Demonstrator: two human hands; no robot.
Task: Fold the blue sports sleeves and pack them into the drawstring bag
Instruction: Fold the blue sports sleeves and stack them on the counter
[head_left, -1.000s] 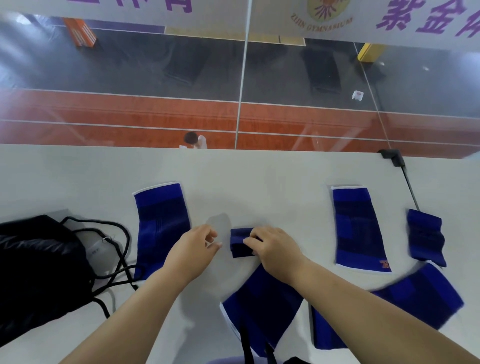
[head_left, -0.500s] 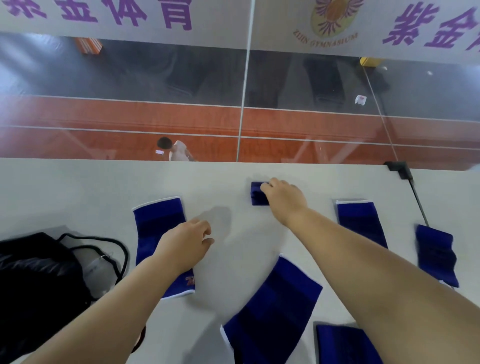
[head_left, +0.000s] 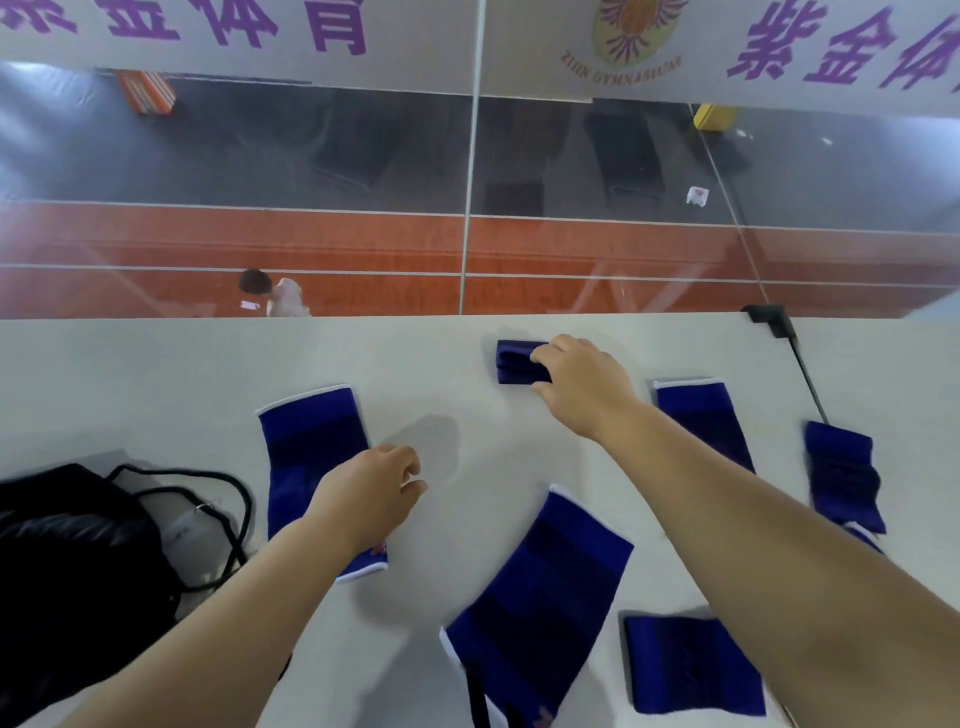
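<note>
Knit blue folded sleeve (head_left: 517, 362) under right hand (head_left: 584, 387).

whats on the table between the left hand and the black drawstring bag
In the head view, a flat blue sleeve lies between the left hand and the drawstring bag, along with the bag's black cord.

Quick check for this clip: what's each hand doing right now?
Left hand: loosely curled, holding nothing, over a flat blue sleeve.
Right hand: grip on the small folded sleeve at the far edge.
</note>
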